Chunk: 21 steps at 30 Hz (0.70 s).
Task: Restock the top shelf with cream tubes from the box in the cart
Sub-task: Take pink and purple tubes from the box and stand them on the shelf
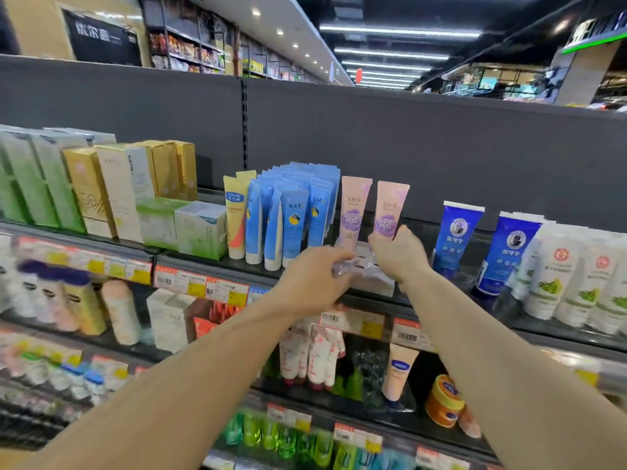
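Both arms reach to the top shelf [441, 232]: right hand [398, 252] grasps the lower end of a pink cream tube [390, 208], upright on the shelf just right of a second pink cream tube [353, 212] which stands touching or nearly touching the left hand's fingertips. Left hand [314, 283], fingers curled, sits at the shelf's front edge against a crinkled clear plastic wrap [359, 266]; can't tell whether it actually grips it. Left of the pink tubes on the shelf: packed blue tubes [295, 212], then a yellow tube [235, 215]; right of them, dark-blue tubes [458, 232]; price tags [353, 322] on the shelf rail below.
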Available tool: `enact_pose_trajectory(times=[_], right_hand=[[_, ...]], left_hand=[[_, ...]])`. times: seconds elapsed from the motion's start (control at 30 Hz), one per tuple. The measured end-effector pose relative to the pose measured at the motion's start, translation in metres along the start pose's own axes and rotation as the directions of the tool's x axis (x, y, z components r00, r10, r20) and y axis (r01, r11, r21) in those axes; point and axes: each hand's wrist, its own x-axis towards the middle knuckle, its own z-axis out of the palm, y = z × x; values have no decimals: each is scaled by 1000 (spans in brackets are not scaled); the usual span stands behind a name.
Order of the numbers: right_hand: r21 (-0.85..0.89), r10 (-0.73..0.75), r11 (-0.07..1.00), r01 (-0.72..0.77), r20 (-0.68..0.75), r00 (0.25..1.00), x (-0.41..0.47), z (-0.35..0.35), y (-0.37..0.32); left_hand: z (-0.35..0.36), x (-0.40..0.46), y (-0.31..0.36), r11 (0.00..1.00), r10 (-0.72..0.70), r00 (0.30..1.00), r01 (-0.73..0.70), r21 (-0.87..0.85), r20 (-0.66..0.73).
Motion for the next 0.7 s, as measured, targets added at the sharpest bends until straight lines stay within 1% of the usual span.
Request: enact_pose_trajectory(times=[0.07, 0.13, 0.17, 0.2, 0.23, 0.27, 0.3, 0.33, 0.37, 0.43, 0.5, 0.53, 0.6, 0.7], right_hand=[[-81, -34, 996, 35, 12, 999, -19, 3, -7], [-63, -55, 997, 53, -20, 998, -46, 6, -20], [-80, -92, 993, 87, -51, 994, -62, 10, -28], [-145, -148, 980, 138, -61, 987, -80, 18, -37], [-231, -214, 952, 198, -45, 976, -100, 30, -46], [-308, -270, 917, 253, -11, 963, -121, 47, -56], [-356, -296, 888, 290, 37, 954, -145, 67, -66], [-388, -292, 869, 307, 97, 951, -170, 91, -78], [-423, -285, 844, 329, 166, 944, -196, 117, -90], [-488, -273, 772, 407, 323, 906, -241, 171, -115], [-477, -272, 731, 488, 453, 849, -279, 222, -140], [-458, -271, 723, 517, 501, 822, -294, 245, -153], [-404, -290, 717, 568, 567, 771, -320, 286, -179], [-339, -305, 712, 616, 640, 705, -353, 341, -213]], left_hand=[[-12, -17, -1, 1000, 11, 1000, -11, -4, -6], [-27, -38, -7, 1000, 13, 1000, -13, -7, -23], [-35, -51, -13, 1000, 12, 1000, -12, -5, -23], [-44, -66, -23, 1000, 15, 1000, -15, 0, -23], [-54, -84, -35, 1000, 20, 999, -19, 25, -29], [-64, -103, -50, 996, 17, 999, -14, 85, -39], [-76, -125, -68, 982, 3, 999, 6, 186, -47], [-89, -148, -87, 953, -35, 999, 43, 299, -35], [-102, -172, -107, 910, -103, 995, 99, 402, -11], [-131, -224, -149, 818, -298, 955, 248, 519, 13], [-163, -274, -185, 746, -446, 895, 367, 556, 7], [-180, -296, -202, 717, -493, 870, 406, 567, 1], [-211, -335, -233, 670, -558, 830, 465, 578, -21], [-247, -386, -275, 592, -613, 780, 560, 579, -128]])
